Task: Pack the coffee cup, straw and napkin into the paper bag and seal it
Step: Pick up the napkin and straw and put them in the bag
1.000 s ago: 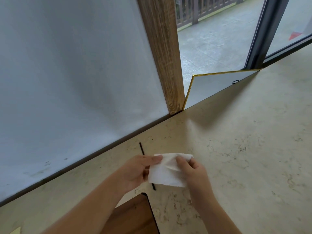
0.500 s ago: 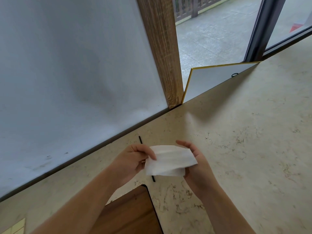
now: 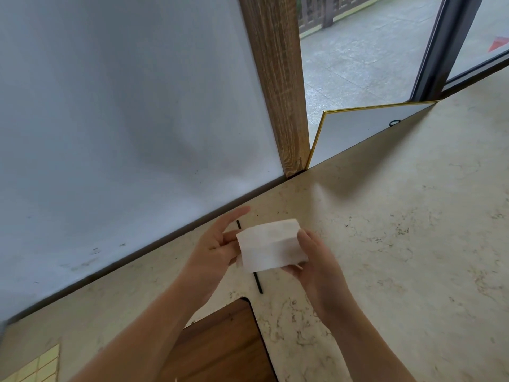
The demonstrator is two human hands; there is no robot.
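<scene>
Low in the centre of the frame, the right hand [image 3: 319,267] pinches the folded white napkin [image 3: 271,245] above the black straw [image 3: 257,282], while the left hand [image 3: 217,248], fingers loosely extended, touches its left edge.

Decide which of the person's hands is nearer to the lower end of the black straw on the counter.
The right hand. It holds the napkin just right of the straw end. The left hand sits farther up-left.

I am viewing two bare forearms, sleeveless to the frame edge; the left hand [image 3: 217,249] and right hand [image 3: 319,268] are wearing no gloves, rings, or watch.
</scene>
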